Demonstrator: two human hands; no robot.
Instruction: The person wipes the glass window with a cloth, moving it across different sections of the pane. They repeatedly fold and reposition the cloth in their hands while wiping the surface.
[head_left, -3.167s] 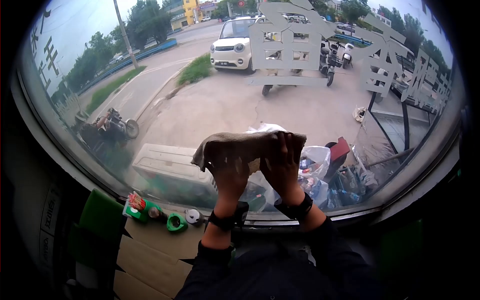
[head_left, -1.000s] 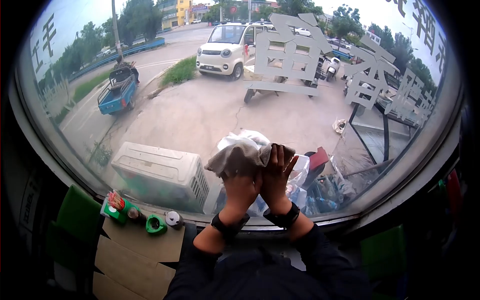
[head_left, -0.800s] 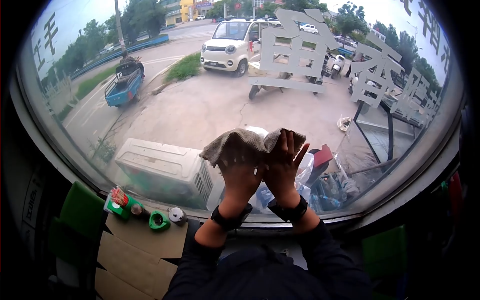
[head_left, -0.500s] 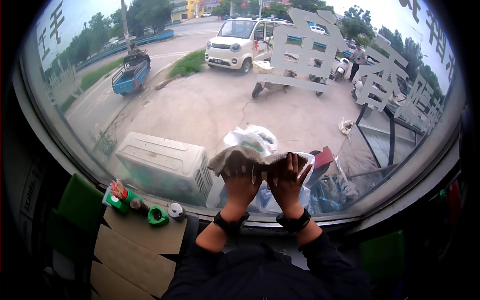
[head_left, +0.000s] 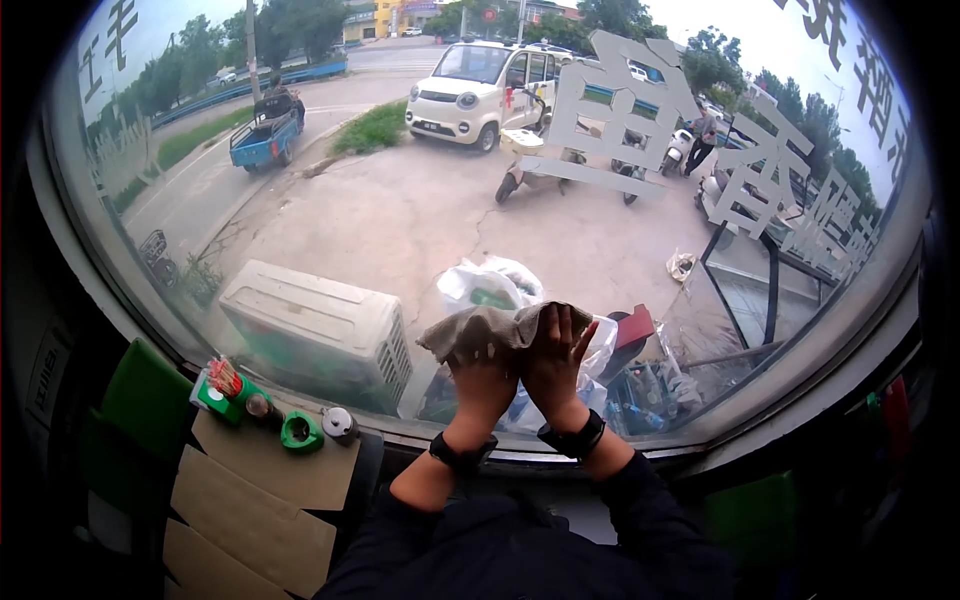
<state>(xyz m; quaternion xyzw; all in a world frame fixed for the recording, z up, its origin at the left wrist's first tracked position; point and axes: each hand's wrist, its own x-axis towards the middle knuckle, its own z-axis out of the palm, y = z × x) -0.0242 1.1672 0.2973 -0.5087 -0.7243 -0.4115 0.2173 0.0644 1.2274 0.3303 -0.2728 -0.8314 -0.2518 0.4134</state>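
A grey-brown cloth hangs bunched between my two hands, in front of the large window pane. My left hand grips its lower left part, with most of the fingers tucked behind or into the folds. On the other side my right hand grips the cloth with its fingers bent over the top edge. The two hands are side by side, almost touching. Dark bands sit on both wrists.
At the lower left, a table carries a green toothpick holder, a green ashtray and a lidded pot. Beyond the glass stand a white outdoor unit, plastic bags and a white van. Green chairs flank me.
My right hand has shifted left toward my left hand, and the cloth is bunched narrower between them. Outside, the blue cart and a person have moved slightly.
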